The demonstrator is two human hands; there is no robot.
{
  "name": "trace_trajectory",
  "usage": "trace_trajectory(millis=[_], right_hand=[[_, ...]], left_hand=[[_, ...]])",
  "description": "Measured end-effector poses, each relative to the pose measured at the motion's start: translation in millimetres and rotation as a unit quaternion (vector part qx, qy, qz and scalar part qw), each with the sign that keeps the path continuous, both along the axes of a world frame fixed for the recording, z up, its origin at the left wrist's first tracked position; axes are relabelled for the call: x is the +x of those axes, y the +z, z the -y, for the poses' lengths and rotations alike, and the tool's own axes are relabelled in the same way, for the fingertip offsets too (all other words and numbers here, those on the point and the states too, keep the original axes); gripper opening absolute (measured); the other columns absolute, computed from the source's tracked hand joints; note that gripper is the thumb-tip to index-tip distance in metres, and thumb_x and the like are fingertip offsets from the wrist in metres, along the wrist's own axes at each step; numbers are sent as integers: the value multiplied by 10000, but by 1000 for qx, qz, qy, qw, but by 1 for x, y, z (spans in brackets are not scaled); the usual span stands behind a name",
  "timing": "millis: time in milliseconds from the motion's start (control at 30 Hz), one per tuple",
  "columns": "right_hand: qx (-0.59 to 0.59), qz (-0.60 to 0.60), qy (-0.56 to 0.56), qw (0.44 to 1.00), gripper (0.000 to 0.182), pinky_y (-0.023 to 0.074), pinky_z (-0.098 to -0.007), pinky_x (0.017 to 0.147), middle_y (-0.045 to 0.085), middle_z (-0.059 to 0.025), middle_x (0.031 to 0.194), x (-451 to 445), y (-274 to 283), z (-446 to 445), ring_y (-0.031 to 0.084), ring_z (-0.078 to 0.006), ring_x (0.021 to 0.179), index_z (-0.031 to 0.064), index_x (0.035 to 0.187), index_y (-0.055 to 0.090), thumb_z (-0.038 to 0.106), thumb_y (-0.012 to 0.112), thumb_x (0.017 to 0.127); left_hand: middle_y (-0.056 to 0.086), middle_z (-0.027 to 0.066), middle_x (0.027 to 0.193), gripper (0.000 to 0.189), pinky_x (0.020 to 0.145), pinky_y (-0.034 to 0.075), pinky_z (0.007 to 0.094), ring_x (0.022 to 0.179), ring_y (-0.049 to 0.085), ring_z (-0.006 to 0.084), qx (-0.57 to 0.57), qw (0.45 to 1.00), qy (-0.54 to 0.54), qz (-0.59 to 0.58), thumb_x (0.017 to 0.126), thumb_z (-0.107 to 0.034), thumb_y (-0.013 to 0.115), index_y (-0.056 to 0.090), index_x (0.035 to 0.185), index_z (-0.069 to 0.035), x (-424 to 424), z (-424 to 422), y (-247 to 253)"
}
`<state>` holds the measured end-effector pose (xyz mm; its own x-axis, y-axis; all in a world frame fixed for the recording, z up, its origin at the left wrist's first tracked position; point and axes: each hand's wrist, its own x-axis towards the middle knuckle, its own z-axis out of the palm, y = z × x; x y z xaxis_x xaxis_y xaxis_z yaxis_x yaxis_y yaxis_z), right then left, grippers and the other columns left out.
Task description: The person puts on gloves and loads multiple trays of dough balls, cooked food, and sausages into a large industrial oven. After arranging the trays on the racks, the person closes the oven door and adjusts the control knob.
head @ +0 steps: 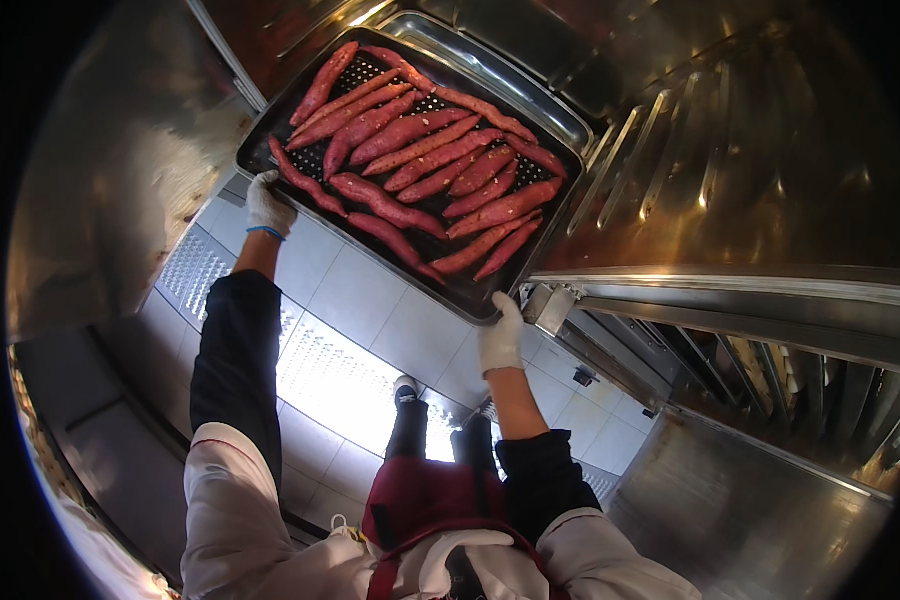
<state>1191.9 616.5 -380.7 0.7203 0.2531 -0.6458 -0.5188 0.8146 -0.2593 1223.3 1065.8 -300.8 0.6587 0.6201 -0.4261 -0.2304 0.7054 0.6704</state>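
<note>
A dark metal baking tray (pixel 450 301) with a raised rim is held out in front of me at a slant. Several long red sweet potatoes (pixel 412 136) lie on it in a single layer, over a perforated bottom. My left hand (pixel 266 206), in a white knit glove with a blue cuff edge, grips the near left corner. At the near right corner my right hand (pixel 503 334), gloved in white as well, has its thumb over the rim. The fingers of both hands are mostly hidden beneath the tray. Beyond the tray's far edge shows a shiny metal tray or pan (pixel 487 71).
Metal walls with slanted rack rails (pixel 637 161) rise on the right, beside a steel door frame edge (pixel 742 289) with a latch block (pixel 551 306). Another racked compartment (pixel 787 375) is lower right. A steel panel (pixel 112 180) stands left. Below are floor tiles (pixel 356 296) and a brightly lit grate (pixel 337 375).
</note>
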Motion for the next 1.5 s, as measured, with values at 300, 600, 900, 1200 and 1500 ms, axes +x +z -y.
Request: trace_trajectory(millis=[300, 600, 900, 1200, 1500], right_hand=[[-256, 82, 180, 946, 228, 491, -297, 798, 658, -60, 935, 26, -21, 18, 626, -180, 890, 19, 1002, 665, 148, 650, 814], [-204, 82, 192, 956, 226, 580, -359, 701, 680, -117, 836, 63, 11, 17, 692, -253, 735, -28, 933, 660, 134, 606, 786], [-277, 10, 209, 938, 255, 509, -369, 631, 615, -102, 799, 107, 49, 28, 610, -242, 676, -51, 928, 641, 27, 591, 691], [-276, -5, 179, 945, 351, 471, -353, 674, 576, -91, 823, 122, 95, 37, 557, -240, 737, -46, 996, 632, -19, 519, 664], [-270, 16, 294, 917, 254, 438, -316, 606, 570, -60, 736, 178, 71, 62, 525, -176, 648, -31, 885, 631, 43, 549, 656]], left_hand=[[608, -44, 771, 222, 686, 466, 236, 710, 566, 161, 105, 985, -114, -78, 641, 56, 560, 577, 773, -122, 13, -66, -38], [525, -59, 694, 172, 616, 423, 244, 620, 493, 127, 118, 942, -247, -196, 669, -44, 619, 520, 691, -183, -22, -121, -17], [695, 36, 1048, 324, 961, 519, 357, 968, 651, 238, 54, 976, -166, -129, 678, -50, 624, 665, 997, -84, -24, -76, -7], [673, 48, 987, 177, 886, 505, 322, 894, 618, 182, 47, 964, -179, -188, 768, -40, 613, 621, 942, -68, -35, -54, 16], [639, 40, 1003, 350, 918, 508, 374, 919, 607, 230, 56, 964, -45, -257, 649, -99, 588, 654, 984, -23, -41, 60, 78]])
